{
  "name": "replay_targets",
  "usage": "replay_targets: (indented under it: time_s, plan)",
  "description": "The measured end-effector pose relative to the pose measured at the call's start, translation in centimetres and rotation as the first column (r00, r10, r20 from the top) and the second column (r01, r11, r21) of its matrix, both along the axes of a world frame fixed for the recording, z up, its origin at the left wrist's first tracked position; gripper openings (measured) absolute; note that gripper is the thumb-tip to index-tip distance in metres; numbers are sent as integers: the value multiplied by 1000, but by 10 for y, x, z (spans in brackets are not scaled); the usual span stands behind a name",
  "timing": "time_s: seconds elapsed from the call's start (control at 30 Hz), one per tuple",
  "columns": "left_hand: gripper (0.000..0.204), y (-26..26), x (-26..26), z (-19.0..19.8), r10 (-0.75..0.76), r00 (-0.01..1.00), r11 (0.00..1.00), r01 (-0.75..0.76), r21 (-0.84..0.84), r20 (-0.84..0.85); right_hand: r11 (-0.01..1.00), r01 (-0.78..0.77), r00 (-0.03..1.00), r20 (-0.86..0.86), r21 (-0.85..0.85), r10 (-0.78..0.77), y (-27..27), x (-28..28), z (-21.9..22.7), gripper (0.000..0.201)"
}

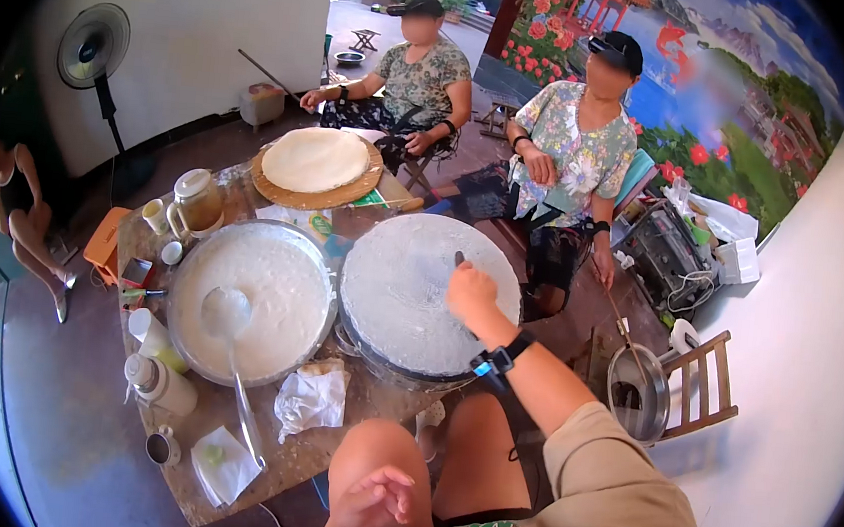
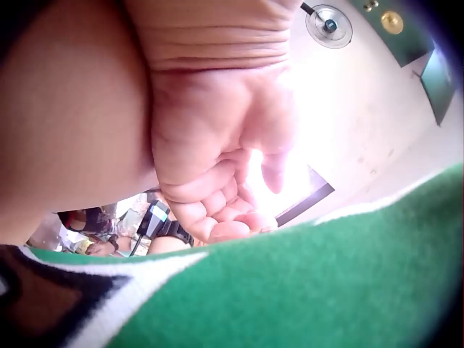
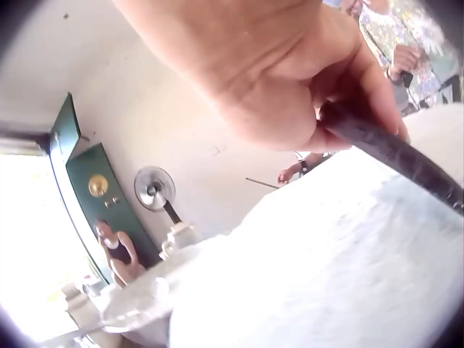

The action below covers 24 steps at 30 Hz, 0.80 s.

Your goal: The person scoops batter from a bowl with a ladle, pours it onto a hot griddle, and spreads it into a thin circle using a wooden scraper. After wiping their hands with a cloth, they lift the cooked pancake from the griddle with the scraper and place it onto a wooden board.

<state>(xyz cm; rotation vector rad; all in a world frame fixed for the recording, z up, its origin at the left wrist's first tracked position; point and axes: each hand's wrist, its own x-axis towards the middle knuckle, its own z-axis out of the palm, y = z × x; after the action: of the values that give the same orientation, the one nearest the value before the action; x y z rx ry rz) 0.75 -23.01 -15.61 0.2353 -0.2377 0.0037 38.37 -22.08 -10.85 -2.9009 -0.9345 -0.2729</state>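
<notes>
My right hand (image 1: 472, 296) is over the round griddle (image 1: 377, 357), whose top is coated with white batter. It grips one end of a long, dark, slightly curved strip (image 3: 406, 161), which slants down close over the white layer in the right wrist view. Only a short dark tip of that strip shows in the head view. My left hand (image 1: 376, 500) rests palm up by my thigh, fingers loosely curled around nothing. The left wrist view shows it beside bare skin and green printed cloth. Left of the griddle, a metal ladle (image 1: 227, 314) lies in a wide basin (image 1: 171, 304) of batter.
A pale round flatbread stack (image 1: 317, 162) sits on a woven board (image 1: 373, 187) at the table's far end. Jug (image 1: 196, 206), thermos (image 1: 159, 383), and crumpled white cloth (image 1: 312, 401) surround the basin. Two people sit beyond the griddle; another sits far left. A pan (image 1: 654, 424) stands right.
</notes>
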Motion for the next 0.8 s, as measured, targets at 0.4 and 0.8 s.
replay_targets:
  time_s: [0.4,0.8]
  plan:
    - [37,16,-17,11,40,997,999,-42,-26,-64,981,-168,982,-72,93,175,178,-16,-2,22]
    - [37,14,-21,8,13,999,1000,-13,-20,-29,813,-579,814,3,-61,580,72,-1,12,16]
